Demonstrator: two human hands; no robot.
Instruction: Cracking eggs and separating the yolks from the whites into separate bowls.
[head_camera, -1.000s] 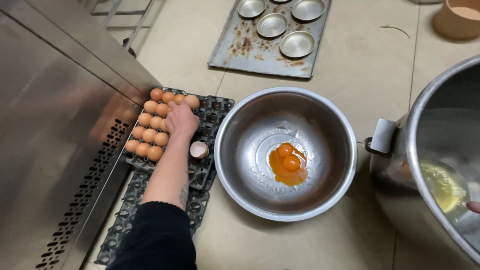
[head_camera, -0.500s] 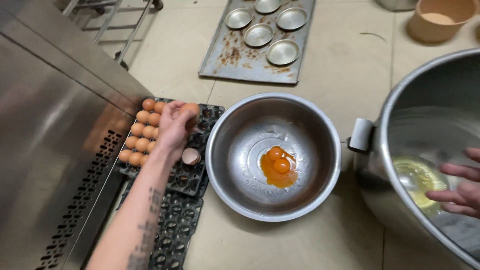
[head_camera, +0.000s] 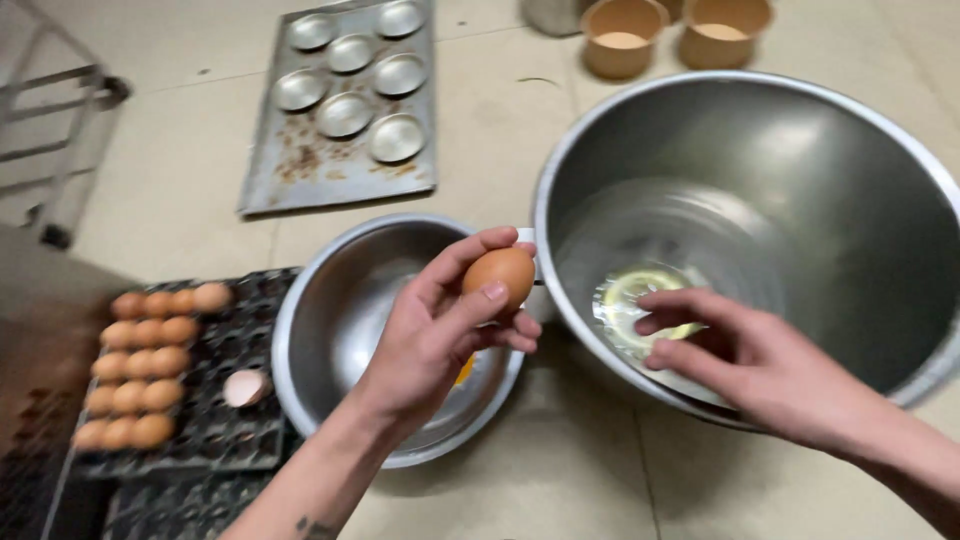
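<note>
Between two bowls (head_camera: 400, 330): one egg (head_camera: 499, 277)

Pale tiled floor (head_camera: 180, 190) w/ grout lines, metal rack legs (head_camera: 60, 150) at upper left, dim light.

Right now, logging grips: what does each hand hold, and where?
Left hand holds a brown egg by its sides, thumb and fingers. Right hand holds nothing.

Both hands are bare, with no gloves, rings or watch in sight. The left hand (head_camera: 435, 340) leads into a bare forearm with a small dark tattoo mark near the bottom edge. The right hand (head_camera: 770, 365) and its forearm are likewise uncovered, with short, plain nails.
</note>
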